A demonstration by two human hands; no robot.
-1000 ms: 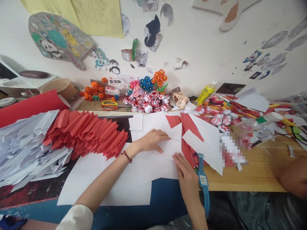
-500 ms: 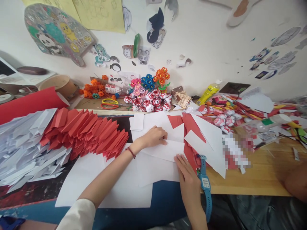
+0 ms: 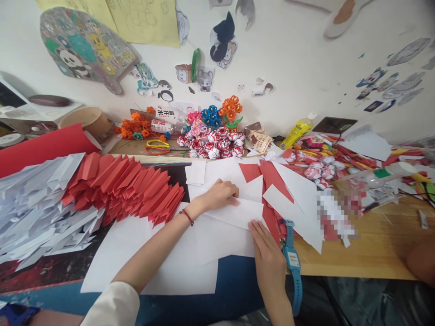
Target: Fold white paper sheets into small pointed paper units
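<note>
The left hand [image 3: 220, 195] is curling on the white paper [image 3: 243, 212] — whether it is pinching any, I cannot tell. The right hand [image 3: 268, 253] is resting extended fingers at its edge — folded red papers [image 3: 125, 185] are lying left of both hands.
</note>
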